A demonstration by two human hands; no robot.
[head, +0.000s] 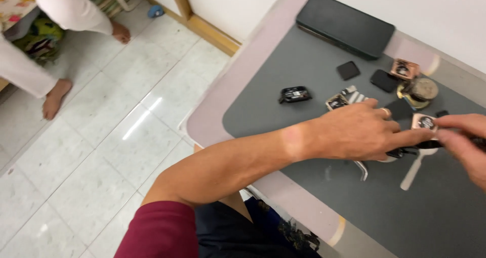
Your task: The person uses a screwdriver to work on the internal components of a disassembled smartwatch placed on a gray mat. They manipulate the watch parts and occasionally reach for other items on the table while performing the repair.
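Observation:
My left hand [362,131] lies palm down on the grey mat [283,86], with a ring on one finger. It covers and holds down a watch whose white strap [412,172] and silver strap end [362,173] stick out beneath it. Its fingertips reach a small rose-gold watch case [424,121]. My right hand [468,144] comes in from the right edge and pinches a thin black tool [429,144], whose tip meets my left fingertips. What lies under the left palm is mostly hidden.
On the mat lie a long black case [345,24], two black square screens [348,70] [383,80], a black watch body [293,94], another rose-gold case [404,69] and a round tape roll [420,91]. A person's bare feet [55,96] stand on the tiled floor at left.

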